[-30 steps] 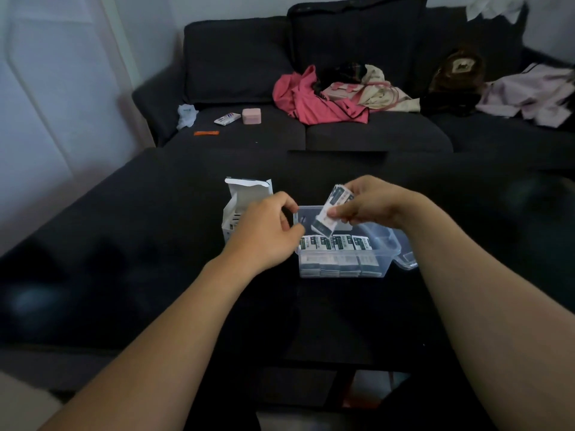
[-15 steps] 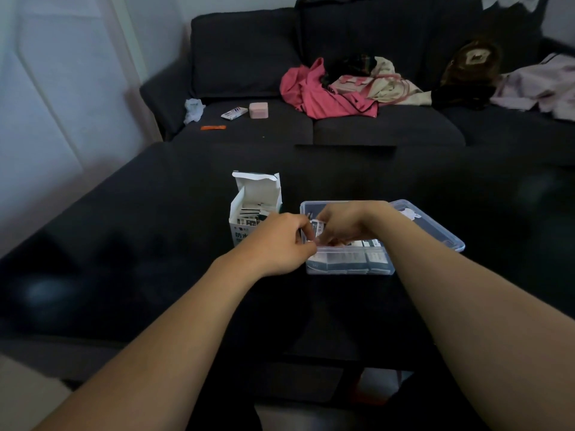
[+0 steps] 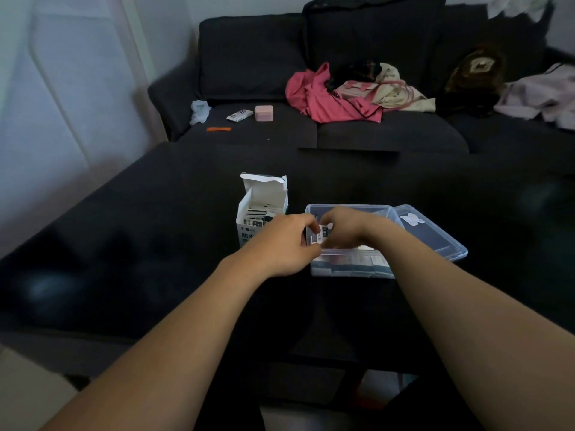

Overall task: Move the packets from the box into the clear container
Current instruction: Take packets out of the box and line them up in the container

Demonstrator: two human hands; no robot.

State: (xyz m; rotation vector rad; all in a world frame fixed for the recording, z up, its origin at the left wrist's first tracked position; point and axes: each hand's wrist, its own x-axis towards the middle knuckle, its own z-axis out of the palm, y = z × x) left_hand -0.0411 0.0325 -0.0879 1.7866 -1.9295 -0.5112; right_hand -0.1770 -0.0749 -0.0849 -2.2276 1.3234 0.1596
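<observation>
From my feed, the white cardboard box stands upright on the dark table, top flap folded back and open, with several packets stacked on edge inside, their dark-and-white tops showing. Just right of it my left hand hovers at the near left corner of the clear container, fingers curled in toward the thumb and pinching the left edge of a single packet. That packet is a small flat rectangle, white with a dark printed panel and a barcode-like strip; it stands roughly on end, long axis near vertical and tilted slightly, printed face toward me, over the container's left end. My right hand reaches into the container from the right, fingers bent down around the packet's other side, so both hands grip it. Along the container's near wall I see a row of packets already filed on edge. The clear lid leans against the container's right side, carrying a small pale sticker. How far the held packet sits inside the container I cannot tell.
</observation>
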